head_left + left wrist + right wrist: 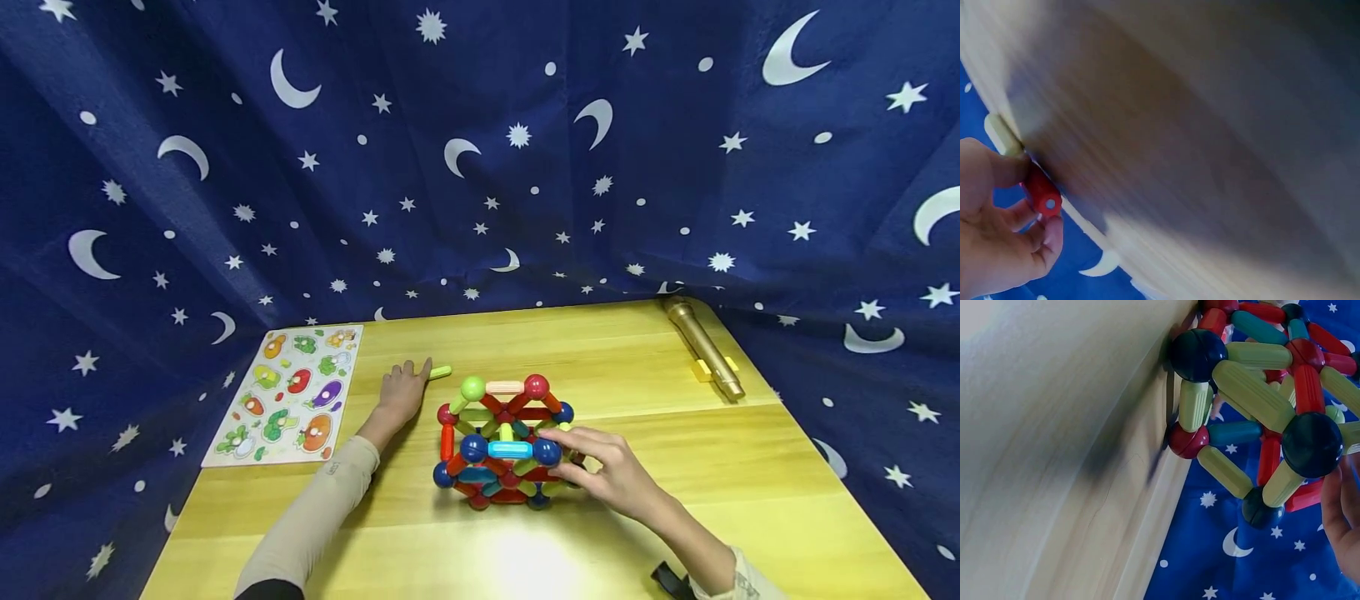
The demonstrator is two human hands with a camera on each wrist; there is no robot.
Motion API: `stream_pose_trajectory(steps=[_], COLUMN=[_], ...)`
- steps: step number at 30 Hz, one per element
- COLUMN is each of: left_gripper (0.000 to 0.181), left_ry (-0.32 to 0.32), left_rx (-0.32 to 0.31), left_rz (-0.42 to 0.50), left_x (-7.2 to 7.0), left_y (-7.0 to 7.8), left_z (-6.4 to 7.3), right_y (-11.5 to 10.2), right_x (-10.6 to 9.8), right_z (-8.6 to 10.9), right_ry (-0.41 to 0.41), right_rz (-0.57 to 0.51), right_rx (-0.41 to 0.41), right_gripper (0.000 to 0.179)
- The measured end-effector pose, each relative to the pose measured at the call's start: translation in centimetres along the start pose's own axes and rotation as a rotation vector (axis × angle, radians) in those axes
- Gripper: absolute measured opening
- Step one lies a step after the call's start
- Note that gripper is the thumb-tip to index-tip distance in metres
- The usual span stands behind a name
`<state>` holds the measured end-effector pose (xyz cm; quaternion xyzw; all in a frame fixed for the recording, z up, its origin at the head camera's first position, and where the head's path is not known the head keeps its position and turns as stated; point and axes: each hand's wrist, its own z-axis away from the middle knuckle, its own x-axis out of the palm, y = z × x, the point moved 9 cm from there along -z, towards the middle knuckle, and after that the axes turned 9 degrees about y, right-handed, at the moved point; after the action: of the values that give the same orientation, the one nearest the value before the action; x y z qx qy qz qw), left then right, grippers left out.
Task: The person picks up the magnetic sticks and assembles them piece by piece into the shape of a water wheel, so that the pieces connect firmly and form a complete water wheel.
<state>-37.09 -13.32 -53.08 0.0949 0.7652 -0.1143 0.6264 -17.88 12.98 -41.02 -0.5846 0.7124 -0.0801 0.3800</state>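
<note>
A magnetic rod-and-ball structure (510, 450) of red, blue and green pieces stands on the table in front of me. My right hand (611, 471) holds its near right corner, thumb and fingers around the dark blue ball (1312, 445). Out to the left, my left hand (401, 393) is low over the table with a red magnetic rod (1042, 190) gripped in its fingers, as the left wrist view shows. A light green rod (440, 372) lies on the table right at the left fingertips.
To the left lies a white vegetable puzzle board (292, 392), close to my left forearm. A gold microphone (705, 348) rests at the back right beside small yellow blocks (702, 371). Behind the wooden table (780, 508) hangs a dark blue star-and-moon curtain (480, 150).
</note>
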Motion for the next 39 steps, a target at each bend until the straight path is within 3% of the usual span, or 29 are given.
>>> stream_pose_trajectory(steps=[3,5,8,11,12,14,17,21,27,32,39], left_gripper=[0.058,0.056,0.043,0.030,0.029,0.030,0.029,0.030,0.048,0.065,0.066], left_ry=[0.028,0.076,0.153,0.193,0.192,0.161,0.113,0.070,0.028,-0.064,-0.136], left_rx=[-0.044,-0.113,-0.284,-0.434,-0.463,-0.486,-0.477,-0.456,-0.425,-0.403,-0.405], left_rz=[0.072,0.232,0.699,1.203,1.310,1.437,1.486,1.484,1.500,1.462,1.431], left_x=[-0.9,-2.7,-6.7,-10.5,-11.5,-12.6,-13.1,-13.1,-12.8,-12.0,-10.7], left_y=[-0.8,-1.2,-1.0,0.8,1.6,3.0,4.3,5.1,6.1,7.2,7.7], left_z=[-0.1,0.2,1.6,3.9,4.7,6.0,7.5,8.4,8.2,7.9,7.8], right_y=[0.1,0.1,0.1,0.0,0.0,0.0,0.0,-0.1,-0.1,-0.2,-0.2], right_x=[0.1,0.1,0.2,0.0,0.0,-0.1,0.0,0.0,-0.3,-0.3,-0.2], right_z=[-0.2,-0.2,0.1,0.4,0.4,0.4,0.2,-0.1,-0.2,-0.2,-0.1], right_ry=[-0.014,-0.017,-0.016,-0.011,-0.009,-0.008,-0.009,-0.004,0.007,0.008,-0.007], right_rz=[-0.005,-0.005,-0.008,-0.010,-0.013,-0.012,-0.008,-0.001,0.004,0.005,0.002], right_rx=[0.014,0.015,0.023,0.027,0.026,0.023,0.010,-0.014,-0.018,-0.036,-0.034], right_gripper=[0.051,0.051,0.050,0.049,0.049,0.050,0.050,0.051,0.051,0.053,0.051])
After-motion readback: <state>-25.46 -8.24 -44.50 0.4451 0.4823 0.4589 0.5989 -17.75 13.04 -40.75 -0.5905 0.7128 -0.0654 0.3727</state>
